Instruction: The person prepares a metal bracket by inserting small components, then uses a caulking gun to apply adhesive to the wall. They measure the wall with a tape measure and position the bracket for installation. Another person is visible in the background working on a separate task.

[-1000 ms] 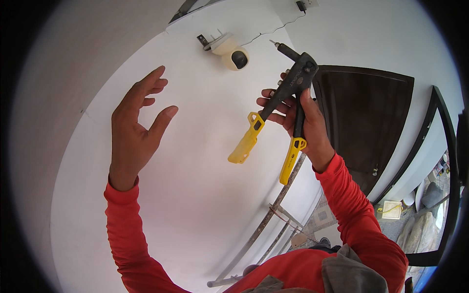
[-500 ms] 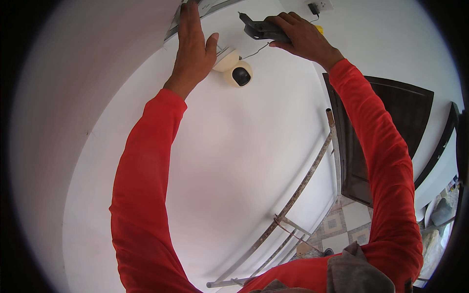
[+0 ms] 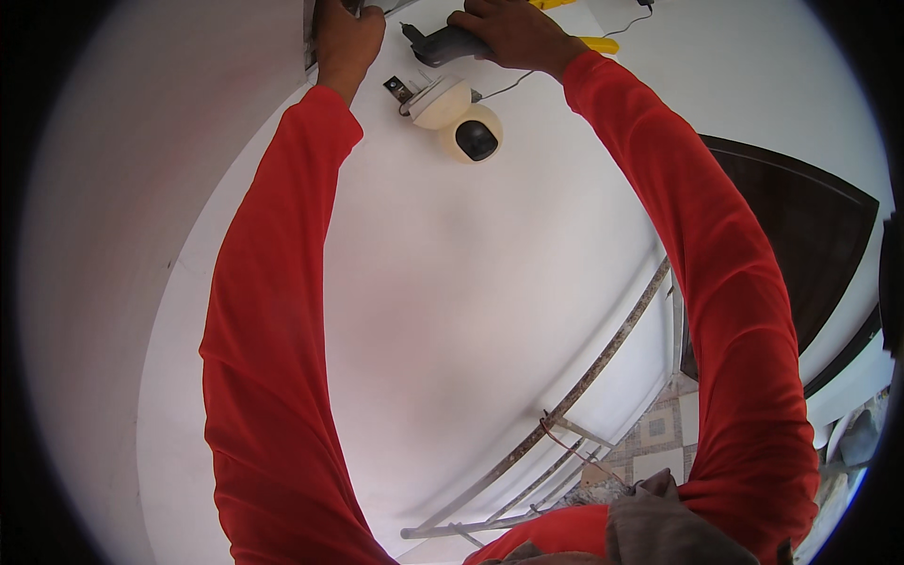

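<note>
My right hand [image 3: 518, 36] is closed round a tool that looks like a hand riveter [image 3: 450, 44], with a dark grey head and a small nose pointing up and left. Yellow grip ends [image 3: 600, 44] stick out beyond my wrist. Up at the top left, my left hand [image 3: 347, 40] is against a grey metal frame [image 3: 309, 38]. Its fingers look curled with the thumb bent in, and a shiny piece shows between them; the fingertips are cut off by the view's edge. Below both hands a cream-white round security camera [image 3: 473, 134] with a black lens hangs from its base [image 3: 438, 104].
A small dark plate [image 3: 397, 89] sits beside the camera base. A thin cable [image 3: 508, 89] runs right along the wall, and a black plug [image 3: 645, 4] is at the top. Rusty scaffold tubing [image 3: 603, 363] slants below; a dark door [image 3: 791, 226] stands at right above a tiled floor [image 3: 657, 428].
My right hand and tool have moved left and up, showing more yellow. My left hand has shifted up and left, its spread fingers now curled. The plate beside the camera has come into sight.
</note>
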Demonstrator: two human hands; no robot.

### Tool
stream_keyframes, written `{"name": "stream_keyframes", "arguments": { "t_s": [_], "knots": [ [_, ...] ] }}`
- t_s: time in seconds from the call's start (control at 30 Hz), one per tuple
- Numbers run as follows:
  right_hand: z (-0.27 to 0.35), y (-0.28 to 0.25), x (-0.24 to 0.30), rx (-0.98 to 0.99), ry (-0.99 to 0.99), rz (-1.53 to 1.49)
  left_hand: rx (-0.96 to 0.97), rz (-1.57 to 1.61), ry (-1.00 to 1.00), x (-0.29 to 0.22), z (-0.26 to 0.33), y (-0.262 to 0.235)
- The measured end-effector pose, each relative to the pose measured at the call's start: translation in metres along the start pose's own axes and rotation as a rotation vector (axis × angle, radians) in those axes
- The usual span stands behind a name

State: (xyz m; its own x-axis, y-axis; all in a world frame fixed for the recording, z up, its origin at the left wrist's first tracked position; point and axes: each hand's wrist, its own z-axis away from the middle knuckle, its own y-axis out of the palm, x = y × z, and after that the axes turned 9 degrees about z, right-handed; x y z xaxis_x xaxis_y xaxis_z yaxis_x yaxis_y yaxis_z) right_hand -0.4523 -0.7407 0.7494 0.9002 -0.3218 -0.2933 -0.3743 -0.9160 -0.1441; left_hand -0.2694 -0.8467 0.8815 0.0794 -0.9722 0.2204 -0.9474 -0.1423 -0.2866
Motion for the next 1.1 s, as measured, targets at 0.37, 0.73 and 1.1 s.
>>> {"name": "stream_keyframes", "arguments": {
  "t_s": [0.37, 0.73, 1.1],
  "knots": [
    [-0.011, 0.032, 0.009, -0.029, 0.033, 0.020, 0.180, 0.044, -0.068, 0.007, -0.008, -0.012],
    [-0.011, 0.041, 0.006, -0.079, 0.030, 0.011, 0.237, 0.157, -0.131, 0.002, -0.015, -0.010],
    [-0.012, 0.040, 0.004, -0.065, 0.020, 0.000, 0.231, 0.179, -0.189, -0.005, -0.013, -0.009]
  ]
}}
